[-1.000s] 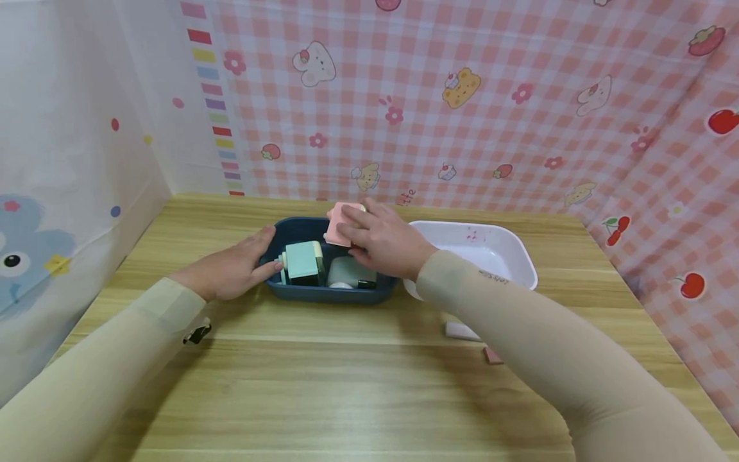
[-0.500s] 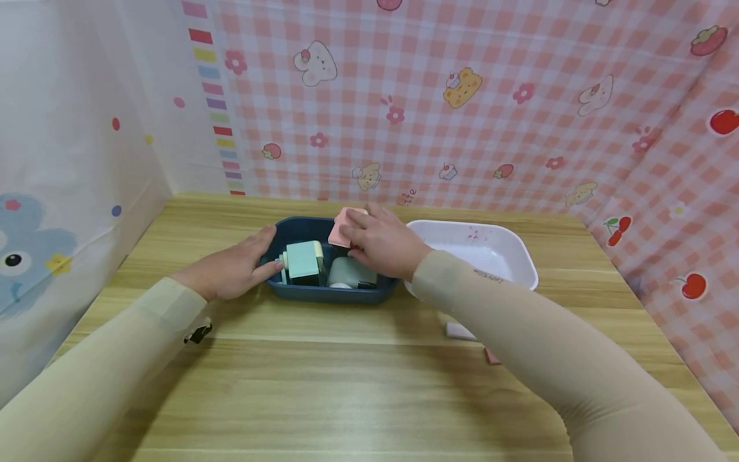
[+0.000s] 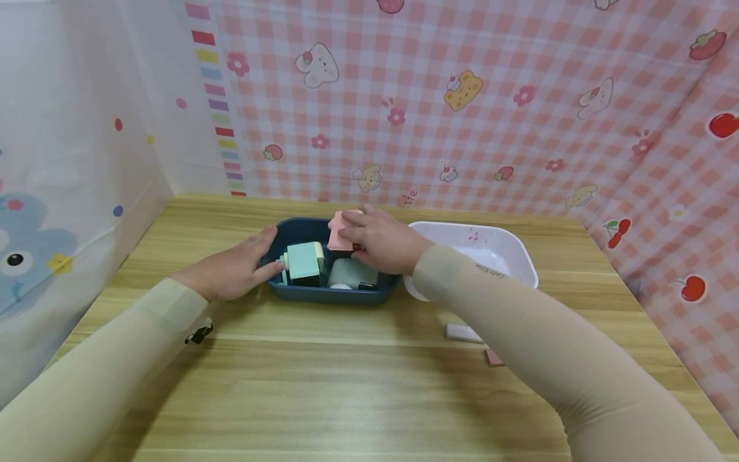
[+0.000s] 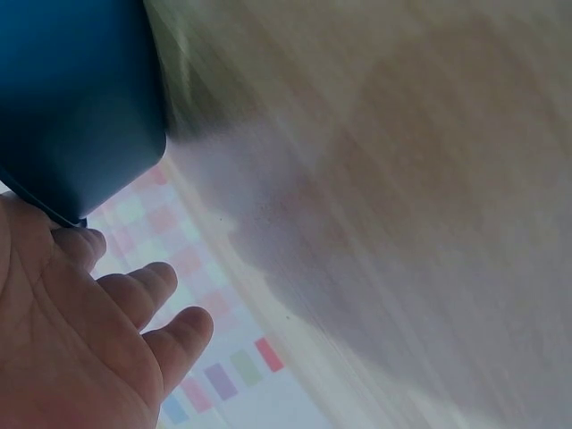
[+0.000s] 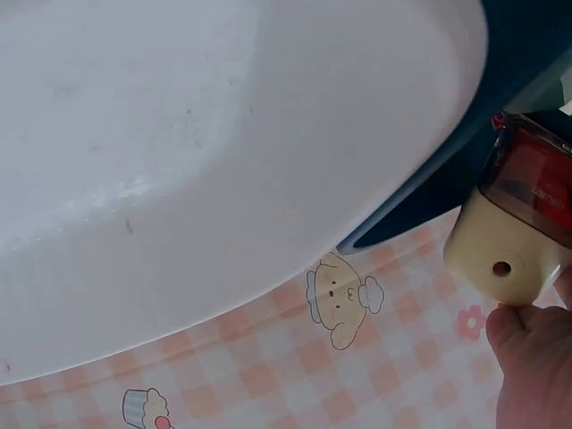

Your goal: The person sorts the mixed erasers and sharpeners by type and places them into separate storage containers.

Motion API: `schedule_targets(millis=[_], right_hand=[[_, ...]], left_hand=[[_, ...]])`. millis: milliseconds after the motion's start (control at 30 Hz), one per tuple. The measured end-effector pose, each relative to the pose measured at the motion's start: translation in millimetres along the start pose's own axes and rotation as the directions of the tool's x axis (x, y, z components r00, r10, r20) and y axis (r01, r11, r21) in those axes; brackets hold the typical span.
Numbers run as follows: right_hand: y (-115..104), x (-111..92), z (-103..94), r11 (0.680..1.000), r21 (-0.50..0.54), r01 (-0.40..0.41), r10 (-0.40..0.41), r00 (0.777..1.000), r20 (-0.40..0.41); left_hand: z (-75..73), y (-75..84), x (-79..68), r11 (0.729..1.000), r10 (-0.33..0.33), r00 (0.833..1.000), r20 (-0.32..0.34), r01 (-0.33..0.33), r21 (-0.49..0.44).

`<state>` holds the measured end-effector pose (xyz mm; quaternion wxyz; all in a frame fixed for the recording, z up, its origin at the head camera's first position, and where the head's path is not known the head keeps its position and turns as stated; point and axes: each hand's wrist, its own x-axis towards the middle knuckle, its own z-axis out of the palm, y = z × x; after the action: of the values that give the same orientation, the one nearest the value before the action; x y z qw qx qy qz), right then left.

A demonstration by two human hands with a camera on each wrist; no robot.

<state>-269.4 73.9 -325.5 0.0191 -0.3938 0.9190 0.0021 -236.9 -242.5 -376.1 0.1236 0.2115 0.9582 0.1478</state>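
In the head view, my right hand grips a pink pencil sharpener over the back of a navy blue bin. The right wrist view shows the sharpener's cream front with a round hole, and its see-through reddish drawer. A mint green pencil sharpener sits in the bin's left part. Beside it lies a grey-green rounded object; its kind is unclear. My left hand rests at the bin's left end, thumb over the rim, near the mint sharpener. Its fingers look extended in the left wrist view.
A white tray stands right of the bin, partly behind my right forearm. A whitish block and a pinkish block lie on the wooden table in front of it. A patterned cloth hangs behind the table.
My right hand and the pink pencil sharpener have shifted slightly, and the sharpener has turned a little and sits lower over the bin. The left hand stays at the bin's left end.
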Motion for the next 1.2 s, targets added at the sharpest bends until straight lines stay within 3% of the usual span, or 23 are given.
schedule_targets(millis=[333,667,1200], right_hand=[[0.2,0.9,1.6,0.998,-0.034,0.06,-0.06,0.998,0.006],[-0.1,-1.9,2.0,1.0,-0.001,0.032,-0.032,0.999,0.015],[-3.3,-0.1,-0.9,0.995,-0.094,0.018,-0.014,0.999,0.045]], left_hand=[[0.3,0.9,-0.5,1.0,-0.002,1.0,-0.002,0.002,0.003],[0.0,2.0,-1.4,1.0,0.005,1.0,-0.002,-0.005,-0.006],[0.2,0.5,-0.9,1.0,0.014,1.0,-0.001,-0.014,-0.002]])
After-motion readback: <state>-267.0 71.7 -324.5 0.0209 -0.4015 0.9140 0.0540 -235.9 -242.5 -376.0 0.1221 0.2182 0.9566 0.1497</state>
